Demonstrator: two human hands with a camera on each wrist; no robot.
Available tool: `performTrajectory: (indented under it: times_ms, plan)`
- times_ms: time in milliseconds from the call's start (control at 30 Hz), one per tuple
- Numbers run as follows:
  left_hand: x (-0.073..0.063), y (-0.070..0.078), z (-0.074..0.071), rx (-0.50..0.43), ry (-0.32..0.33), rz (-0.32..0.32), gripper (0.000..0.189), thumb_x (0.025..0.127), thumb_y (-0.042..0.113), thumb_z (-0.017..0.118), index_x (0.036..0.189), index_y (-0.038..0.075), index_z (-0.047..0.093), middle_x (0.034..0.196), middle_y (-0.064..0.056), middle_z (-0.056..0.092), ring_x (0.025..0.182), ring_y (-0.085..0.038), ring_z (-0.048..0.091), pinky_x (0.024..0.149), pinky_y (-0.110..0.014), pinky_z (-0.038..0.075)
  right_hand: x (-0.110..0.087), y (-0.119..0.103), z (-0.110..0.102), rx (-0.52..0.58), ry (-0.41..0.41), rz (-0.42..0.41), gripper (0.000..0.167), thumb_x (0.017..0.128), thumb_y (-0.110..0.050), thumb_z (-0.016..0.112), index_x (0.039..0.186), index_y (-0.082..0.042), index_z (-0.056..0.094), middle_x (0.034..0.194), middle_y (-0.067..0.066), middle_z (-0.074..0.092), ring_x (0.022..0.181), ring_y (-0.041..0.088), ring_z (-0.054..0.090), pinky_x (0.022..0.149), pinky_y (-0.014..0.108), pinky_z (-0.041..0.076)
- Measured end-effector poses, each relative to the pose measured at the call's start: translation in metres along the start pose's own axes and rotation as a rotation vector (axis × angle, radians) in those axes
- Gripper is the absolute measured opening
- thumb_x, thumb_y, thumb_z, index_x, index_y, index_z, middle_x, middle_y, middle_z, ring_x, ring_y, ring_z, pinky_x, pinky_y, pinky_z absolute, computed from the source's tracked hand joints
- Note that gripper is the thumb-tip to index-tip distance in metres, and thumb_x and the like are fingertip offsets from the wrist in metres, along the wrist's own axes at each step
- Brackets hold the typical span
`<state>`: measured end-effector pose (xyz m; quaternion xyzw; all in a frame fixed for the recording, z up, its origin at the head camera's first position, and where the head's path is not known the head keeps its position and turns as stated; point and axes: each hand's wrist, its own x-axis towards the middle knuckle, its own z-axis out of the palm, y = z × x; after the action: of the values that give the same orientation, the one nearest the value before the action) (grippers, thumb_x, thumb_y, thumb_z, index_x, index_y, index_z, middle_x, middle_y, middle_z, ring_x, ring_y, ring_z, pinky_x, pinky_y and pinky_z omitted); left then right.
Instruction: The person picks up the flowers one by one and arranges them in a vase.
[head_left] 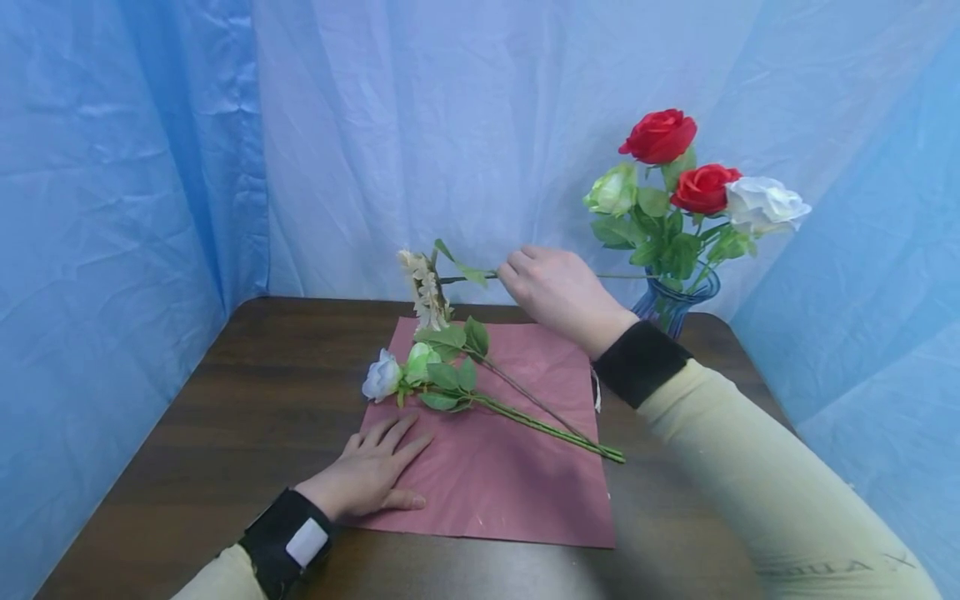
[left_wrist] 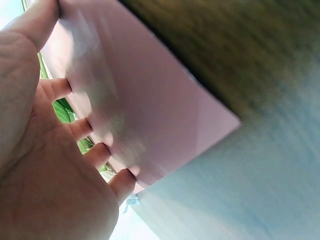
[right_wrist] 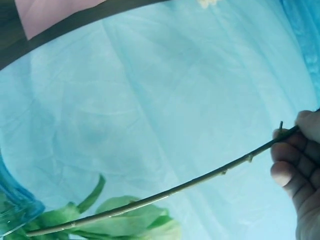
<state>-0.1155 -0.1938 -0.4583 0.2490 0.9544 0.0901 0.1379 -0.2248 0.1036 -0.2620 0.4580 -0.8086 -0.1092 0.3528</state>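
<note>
My right hand (head_left: 551, 292) grips the thin stem (right_wrist: 175, 190) of a cream-petalled flower (head_left: 427, 292) above the far side of a pink sheet of wrapping paper (head_left: 510, 500). The stem lies roughly level, its bloom to the left and its bare end toward the vase. On the paper's near-left part, my left hand (head_left: 371, 475) rests with fingers spread, their tips touching the sheet in the left wrist view. Just beyond it lie a white rose (head_left: 382, 377) and a pale green rose (head_left: 422, 363), heads left, leafy stems (head_left: 551, 427) running past the paper's right edge.
At the back right, a blue glass vase (head_left: 667, 304) holds two red roses (head_left: 660, 136), a white rose (head_left: 765, 204) and a pale green one (head_left: 612, 190). A white string (head_left: 597, 390) lies at the paper's right edge. Blue cloth (head_left: 465, 150) hangs around the brown table (head_left: 202, 467).
</note>
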Motion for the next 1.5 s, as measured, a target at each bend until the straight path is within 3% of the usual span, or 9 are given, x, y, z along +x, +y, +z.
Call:
performTrajectory:
  times_ms: [433, 700, 900, 1067, 1300, 1500]
  plan:
    - [-0.003, 0.005, -0.007, 0.004, -0.017, -0.019, 0.092, 0.089, 0.074, 0.058, 0.161, 0.024, 0.032, 0.169, -0.013, 0.017, 0.153, -0.043, 0.015, 0.109, -0.067, 0.03, -0.013, 0.022, 0.003, 0.071, -0.021, 0.103, 0.018, 0.095, 0.013, 0.054, 0.091, -0.001, 0.064, 0.08, 0.01, 0.06, 0.075, 0.027, 0.058, 0.065, 0.041, 0.053]
    - [-0.003, 0.006, -0.009, -0.004, -0.02, -0.028, 0.091, 0.089, 0.072, 0.059, 0.161, 0.024, 0.032, 0.17, -0.013, 0.017, 0.153, -0.043, 0.015, 0.109, -0.067, 0.03, -0.015, 0.029, 0.001, 0.14, 0.04, 0.159, 0.015, 0.097, 0.009, 0.056, 0.095, -0.001, 0.066, 0.083, 0.011, 0.065, 0.08, 0.028, 0.063, 0.067, 0.043, 0.056]
    - [-0.004, 0.007, -0.01, -0.003, -0.017, -0.026, 0.091, 0.089, 0.072, 0.06, 0.161, 0.024, 0.032, 0.169, -0.013, 0.017, 0.152, -0.043, 0.015, 0.109, -0.067, 0.03, -0.012, 0.03, -0.004, 0.165, 0.109, 0.158, 0.016, 0.097, 0.009, 0.055, 0.091, -0.001, 0.066, 0.08, 0.011, 0.064, 0.076, 0.028, 0.063, 0.065, 0.042, 0.056]
    - [-0.003, 0.006, -0.009, -0.007, -0.019, -0.032, 0.091, 0.089, 0.072, 0.06, 0.161, 0.024, 0.032, 0.17, -0.013, 0.017, 0.153, -0.043, 0.015, 0.109, -0.066, 0.03, -0.009, 0.032, -0.007, 0.182, 0.103, 0.183, 0.015, 0.098, 0.008, 0.056, 0.092, -0.001, 0.067, 0.082, 0.011, 0.066, 0.08, 0.028, 0.064, 0.065, 0.043, 0.056]
    - [-0.003, 0.005, -0.008, -0.01, -0.02, -0.028, 0.091, 0.089, 0.073, 0.059, 0.161, 0.024, 0.033, 0.17, -0.013, 0.017, 0.153, -0.042, 0.015, 0.109, -0.066, 0.03, -0.013, 0.042, -0.005, 0.214, 0.122, 0.282, 0.011, 0.097, 0.002, 0.063, 0.087, -0.001, 0.063, 0.081, 0.012, 0.066, 0.082, 0.032, 0.067, 0.066, 0.048, 0.055]
    - [-0.002, 0.004, -0.007, -0.007, -0.023, -0.028, 0.092, 0.089, 0.074, 0.058, 0.161, 0.025, 0.032, 0.17, -0.012, 0.017, 0.153, -0.042, 0.014, 0.109, -0.067, 0.03, -0.019, 0.056, -0.004, 0.253, 0.093, 0.419, 0.006, 0.098, -0.003, 0.064, 0.095, 0.0, 0.067, 0.088, 0.016, 0.07, 0.09, 0.036, 0.068, 0.075, 0.051, 0.055]
